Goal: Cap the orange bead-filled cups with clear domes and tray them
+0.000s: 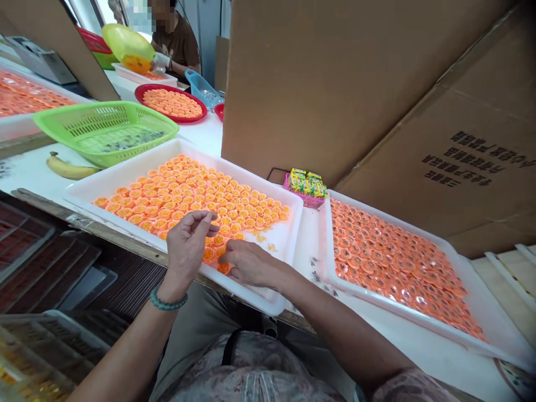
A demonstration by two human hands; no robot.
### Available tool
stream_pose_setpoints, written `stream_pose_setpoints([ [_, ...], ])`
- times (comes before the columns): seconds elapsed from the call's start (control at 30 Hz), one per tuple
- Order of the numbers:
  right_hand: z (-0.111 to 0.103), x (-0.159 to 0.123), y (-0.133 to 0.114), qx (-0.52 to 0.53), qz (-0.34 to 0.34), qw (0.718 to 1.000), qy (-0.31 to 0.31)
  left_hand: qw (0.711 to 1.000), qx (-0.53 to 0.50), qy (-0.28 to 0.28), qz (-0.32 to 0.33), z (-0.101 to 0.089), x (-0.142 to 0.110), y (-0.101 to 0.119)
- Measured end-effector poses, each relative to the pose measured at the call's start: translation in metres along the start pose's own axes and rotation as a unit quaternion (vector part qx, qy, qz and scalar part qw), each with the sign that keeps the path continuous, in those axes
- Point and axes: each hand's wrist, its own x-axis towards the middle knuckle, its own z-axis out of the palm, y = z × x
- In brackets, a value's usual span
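Note:
A white tray (285, 240) in front of me holds rows of small round orange pieces (196, 187), each with a yellowish centre. Over its near edge, my left hand (188, 240) is closed in a pinch with thumb and forefinger together; whatever lies between the tips is too small to name. My right hand (251, 262) reaches down to the orange pieces at the tray's near side, its fingers bent and pressed together, their tips partly hidden. Small yellow bits (259, 235) lie loose on the tray floor beyond my right hand.
To the right stands another white tray (329, 245) of orange pieces, beside a cardboard wall (335, 84). A pink basket (312, 201) of yellow-green packets sits behind. At left are a green basket (79, 114) and a banana (71, 167). Farther back a person (180, 42) handles a yellow bowl (125, 44).

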Motion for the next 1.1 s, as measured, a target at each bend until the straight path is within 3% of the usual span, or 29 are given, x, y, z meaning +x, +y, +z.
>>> stream_pose_setpoints([
  [0.37,0.002,-0.017,0.007,0.012,0.042,0.999,0.000,0.999,0.040,-0.024,-0.016,-0.001,0.000,0.001],
  [0.5,0.004,-0.022,0.009,0.008,0.064,0.998,0.005,0.992,0.091,-0.071,-0.043,-0.002,0.006,-0.003],
  [0.67,0.002,-0.032,0.009,0.000,0.078,0.996,0.045,0.964,0.202,-0.165,-0.052,0.002,0.011,-0.007],
  [0.97,0.014,-0.015,0.003,-0.009,0.095,0.995,0.040,0.974,0.170,-0.134,-0.061,0.000,0.008,-0.004],
  [1.03,0.010,-0.019,0.006,-0.003,0.101,0.992,0.081,0.974,0.161,-0.140,-0.069,-0.001,0.009,-0.003],
  [1.1,0.003,-0.027,0.007,0.027,0.107,0.980,0.166,0.974,0.124,-0.161,-0.095,0.001,0.008,0.000],
])
